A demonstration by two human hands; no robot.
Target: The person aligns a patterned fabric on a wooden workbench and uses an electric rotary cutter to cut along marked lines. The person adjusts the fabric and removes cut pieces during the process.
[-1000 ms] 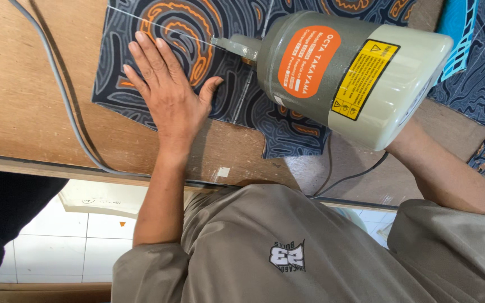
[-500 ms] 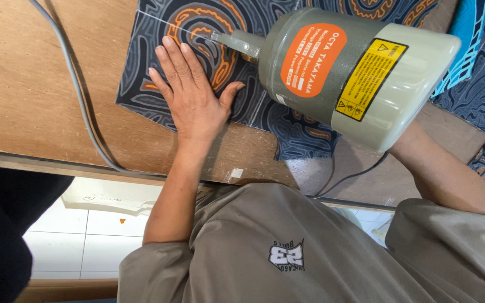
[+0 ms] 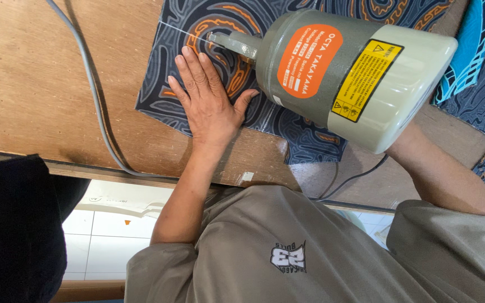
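Note:
My left hand (image 3: 209, 109) lies flat, fingers apart, on a dark patterned fabric (image 3: 161, 90) with orange and grey swirls, spread on a wooden table (image 3: 40, 84). Just right of the fingers stands a grey-green electric cloth cutting machine (image 3: 355, 73) with an orange label and a yellow warning label; its front part (image 3: 228, 42) sits over the fabric near my fingertips. A thin white line (image 3: 175, 28) runs across the fabric ahead of it. My right forearm (image 3: 439, 174) reaches behind the machine's motor housing, which hides the hand.
A grey cable (image 3: 94, 101) runs down the table at the left. A thin black cable (image 3: 355, 177) hangs off the table's near edge. More patterned and bright blue cloth (image 3: 470, 50) lies at the right. A dark object (image 3: 12, 224) sits below the table's left edge.
The cutting machine has moved left along the fabric, closer to my left hand's fingers. My left hand stays flat on the same spot of fabric; the view has shifted.

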